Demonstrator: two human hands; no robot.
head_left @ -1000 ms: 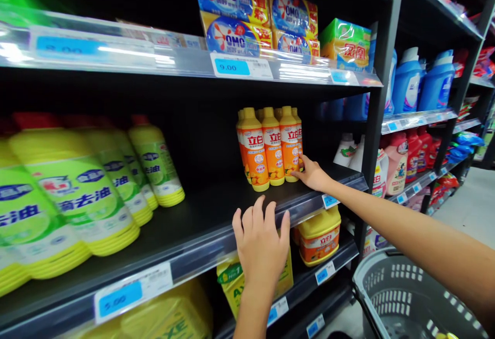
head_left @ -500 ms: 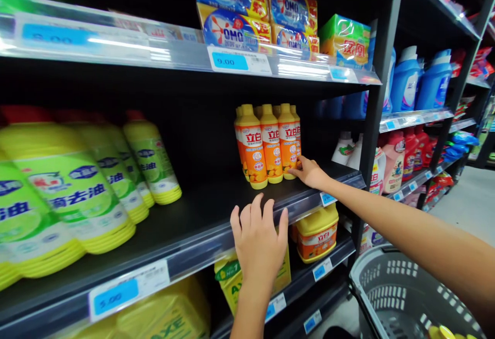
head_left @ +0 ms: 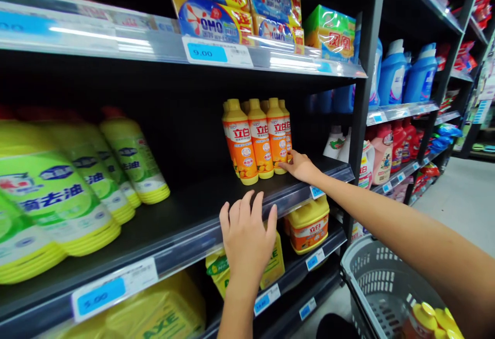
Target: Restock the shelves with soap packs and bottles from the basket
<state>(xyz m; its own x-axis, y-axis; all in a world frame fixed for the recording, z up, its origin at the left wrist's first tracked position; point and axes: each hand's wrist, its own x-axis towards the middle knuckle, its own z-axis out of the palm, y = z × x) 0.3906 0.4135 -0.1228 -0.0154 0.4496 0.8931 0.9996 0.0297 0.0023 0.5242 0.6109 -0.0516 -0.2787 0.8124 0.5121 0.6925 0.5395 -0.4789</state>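
Observation:
A tight group of orange dish-soap bottles with yellow caps (head_left: pixel 255 140) stands upright on a dark shelf (head_left: pixel 181 220). My right hand (head_left: pixel 299 166) reaches in from the right, its fingertips against the lower part of the rightmost front bottle, without wrapping around it. My left hand (head_left: pixel 247 241) lies over the shelf's front lip below the bottles, fingers spread, holding nothing. Large lime-green dish-liquid bottles (head_left: pixel 50 195) lie tilted on the same shelf to the left.
A grey plastic shopping basket (head_left: pixel 359 272) sits at lower right, holding yellow-capped bottles (head_left: pixel 429 323). OMO detergent packs (head_left: pixel 212 9) fill the shelf above. A yellow jug (head_left: pixel 309 225) stands below. Shelving with detergent bottles (head_left: pixel 392 79) runs off right.
The whole view has drifted, with the shelves sliding left and up in the frame. More of the basket's yellow-capped bottles show. Both hands keep their places on the bottle and shelf lip.

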